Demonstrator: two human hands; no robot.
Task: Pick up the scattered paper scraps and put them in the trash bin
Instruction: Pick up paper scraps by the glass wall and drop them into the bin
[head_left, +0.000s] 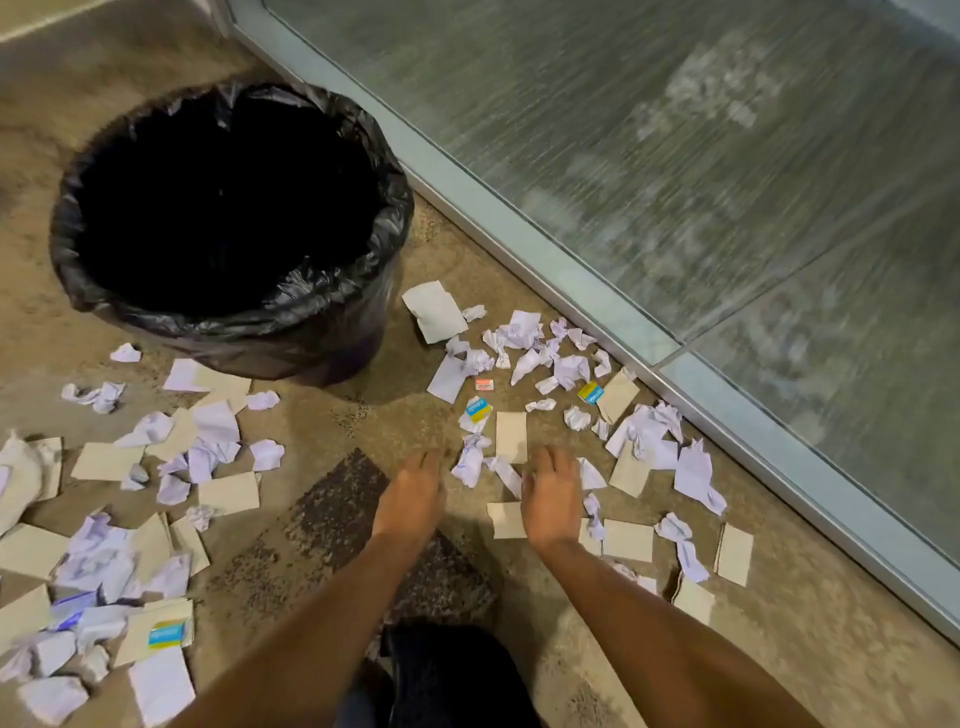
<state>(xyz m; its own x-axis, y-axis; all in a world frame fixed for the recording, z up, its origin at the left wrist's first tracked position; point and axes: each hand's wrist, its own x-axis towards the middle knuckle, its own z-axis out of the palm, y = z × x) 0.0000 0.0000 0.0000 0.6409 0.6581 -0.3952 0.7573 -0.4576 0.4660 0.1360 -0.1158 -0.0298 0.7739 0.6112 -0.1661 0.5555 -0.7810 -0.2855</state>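
floor (805, 639): brown, speckled | glass panel (675, 156): right, blurred, perhaps frosted

No word can be read with certainty. White lettering stands on the blue band of the near label scrap (478, 409) at 4 o'clock from the trash bin (234, 318), of the far label scrap (590, 393) further out along the same 4 o'clock line, and of the low label scrap (166, 635) at 6 o'clock from the bin, but all of it is too blurred to spell out. The pink tag (483, 384), at 12 o'clock from the near label scrap, carries faint print that is also illegible.
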